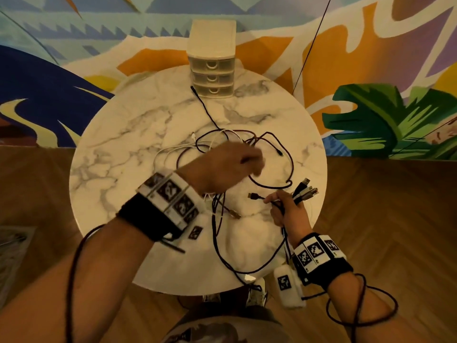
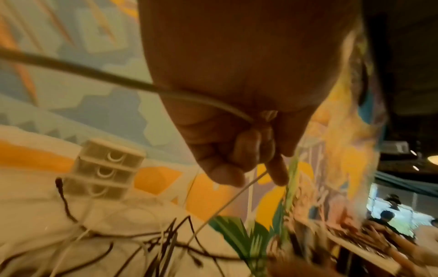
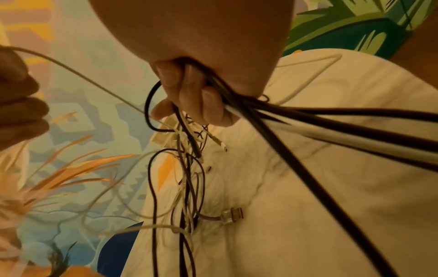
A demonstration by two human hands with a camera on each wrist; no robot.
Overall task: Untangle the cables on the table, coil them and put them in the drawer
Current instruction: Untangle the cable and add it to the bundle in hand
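Head view: cables (image 1: 237, 144) tangled between both hands, left hand (image 1: 227, 164) pinching one, right hand (image 1: 288, 211) gripping several.

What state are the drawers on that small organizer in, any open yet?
All three shut. The drawer unit shows its three fronts flush and stacked in the head view, handles in line; none is pulled out.
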